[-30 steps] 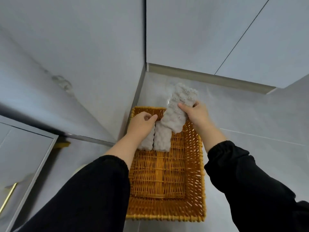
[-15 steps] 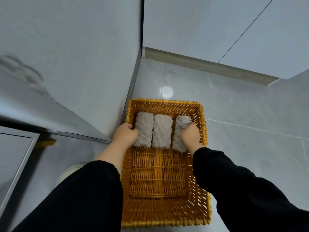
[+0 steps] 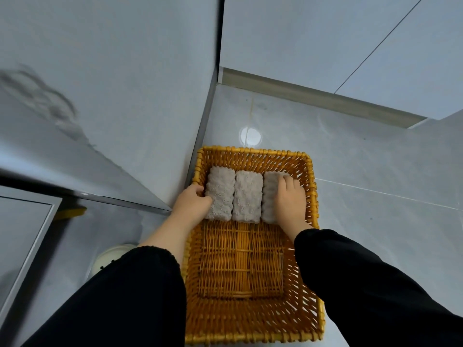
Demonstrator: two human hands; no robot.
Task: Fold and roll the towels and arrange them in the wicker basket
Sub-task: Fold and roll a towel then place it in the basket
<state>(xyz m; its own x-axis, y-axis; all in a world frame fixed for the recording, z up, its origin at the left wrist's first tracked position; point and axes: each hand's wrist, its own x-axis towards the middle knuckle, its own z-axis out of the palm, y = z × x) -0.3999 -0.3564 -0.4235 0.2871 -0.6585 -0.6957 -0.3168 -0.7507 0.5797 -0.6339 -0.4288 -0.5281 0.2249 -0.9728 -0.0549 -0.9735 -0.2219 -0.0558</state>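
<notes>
Towels [image 3: 246,196] hug basket's [image 3: 253,152] far wall; hands [image 3: 290,200] flank — perhaps pressing.

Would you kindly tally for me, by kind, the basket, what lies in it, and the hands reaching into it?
Rolled grey towels: 3
Wicker basket: 1
Hands: 2, left hand and right hand
Total: 6

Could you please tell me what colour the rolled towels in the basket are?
The towels are light grey; head view.
</notes>
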